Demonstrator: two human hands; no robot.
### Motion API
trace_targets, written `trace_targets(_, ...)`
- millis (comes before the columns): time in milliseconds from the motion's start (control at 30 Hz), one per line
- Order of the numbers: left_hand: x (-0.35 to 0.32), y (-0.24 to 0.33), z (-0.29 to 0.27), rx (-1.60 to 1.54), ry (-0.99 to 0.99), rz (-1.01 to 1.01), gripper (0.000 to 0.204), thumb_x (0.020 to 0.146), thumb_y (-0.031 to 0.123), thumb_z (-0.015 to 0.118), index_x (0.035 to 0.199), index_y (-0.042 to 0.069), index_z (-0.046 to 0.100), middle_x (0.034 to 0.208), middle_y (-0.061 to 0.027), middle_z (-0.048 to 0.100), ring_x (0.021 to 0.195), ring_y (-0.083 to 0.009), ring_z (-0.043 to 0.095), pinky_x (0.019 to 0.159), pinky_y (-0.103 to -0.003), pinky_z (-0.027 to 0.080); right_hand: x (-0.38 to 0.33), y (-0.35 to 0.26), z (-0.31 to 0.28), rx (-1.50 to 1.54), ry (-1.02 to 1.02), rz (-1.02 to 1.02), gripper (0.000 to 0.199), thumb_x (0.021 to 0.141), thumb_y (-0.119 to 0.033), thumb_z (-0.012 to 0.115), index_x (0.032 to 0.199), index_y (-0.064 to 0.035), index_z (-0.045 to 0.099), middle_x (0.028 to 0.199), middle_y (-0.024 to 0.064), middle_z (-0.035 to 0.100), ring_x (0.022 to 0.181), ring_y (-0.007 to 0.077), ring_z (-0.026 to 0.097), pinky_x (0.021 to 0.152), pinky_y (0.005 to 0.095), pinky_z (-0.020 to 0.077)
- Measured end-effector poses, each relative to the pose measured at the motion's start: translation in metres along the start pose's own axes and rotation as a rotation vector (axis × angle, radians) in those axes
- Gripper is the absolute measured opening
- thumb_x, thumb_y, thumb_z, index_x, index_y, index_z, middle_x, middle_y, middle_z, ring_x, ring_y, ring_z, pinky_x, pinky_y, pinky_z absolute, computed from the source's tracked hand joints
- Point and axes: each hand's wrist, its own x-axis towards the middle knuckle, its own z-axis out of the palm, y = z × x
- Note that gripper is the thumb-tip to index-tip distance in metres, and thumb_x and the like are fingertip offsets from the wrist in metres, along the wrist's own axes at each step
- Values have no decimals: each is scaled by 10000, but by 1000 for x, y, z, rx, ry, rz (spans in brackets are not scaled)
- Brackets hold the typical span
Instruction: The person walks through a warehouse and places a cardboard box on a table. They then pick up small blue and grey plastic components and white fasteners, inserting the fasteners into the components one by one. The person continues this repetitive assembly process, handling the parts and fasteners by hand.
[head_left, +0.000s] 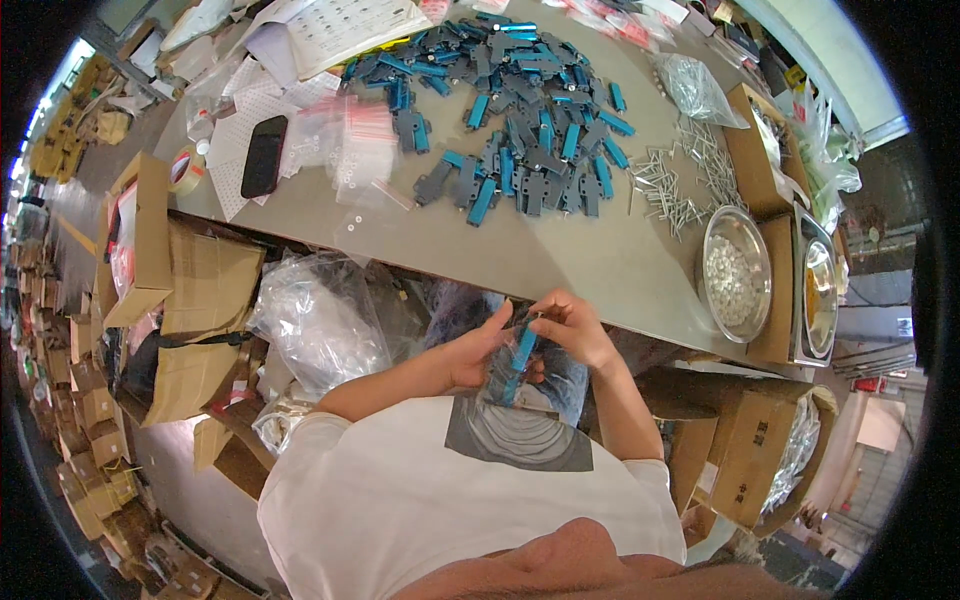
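Close to my body, below the table's front edge, I hold a small clear plastic bag (497, 384) with a blue-and-grey hinge-like part (524, 350) in it. My left hand (478, 356) is closed round the bag's left side, its thumb pointing up. The fingers of my right hand (572, 326) pinch the upper end near the blue strip. Beyond my hands, a large heap of similar blue and dark grey parts (540, 110) covers the middle of the table (400, 240). Flat clear bags with red closure lines (365, 150) lie left of the heap.
Loose metal pins (680, 185) lie right of the heap, beside a steel bowl of white pieces (733, 270). A phone (264, 157) and tape roll (186, 172) are at left. Cardboard boxes (745, 455) flank me, and a large clear bag (320, 320) hangs below the table edge.
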Motion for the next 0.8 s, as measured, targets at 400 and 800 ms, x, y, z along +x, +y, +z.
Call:
trace_targets(400, 2, 4, 18, -6, 130, -6, 782, 822, 749, 361, 1107, 52, 572, 962, -123, 633, 774, -237, 642, 655, -374, 550, -27, -20, 24, -468, -23, -183, 469, 692, -46, 791, 1072, -28, 517, 989, 96, 584, 925, 166, 581, 728, 311, 497)
trace_targets(800, 3, 2, -11, 270, -363, 96, 616, 913, 574, 421, 1268, 73, 465, 1099, -133, 588, 967, -209, 591, 720, -377, 548, -27, -10, -6, 75, -92, -182, 306, 844, 91, 578, 1114, -31, 500, 945, 94, 591, 763, 147, 606, 615, 287, 512)
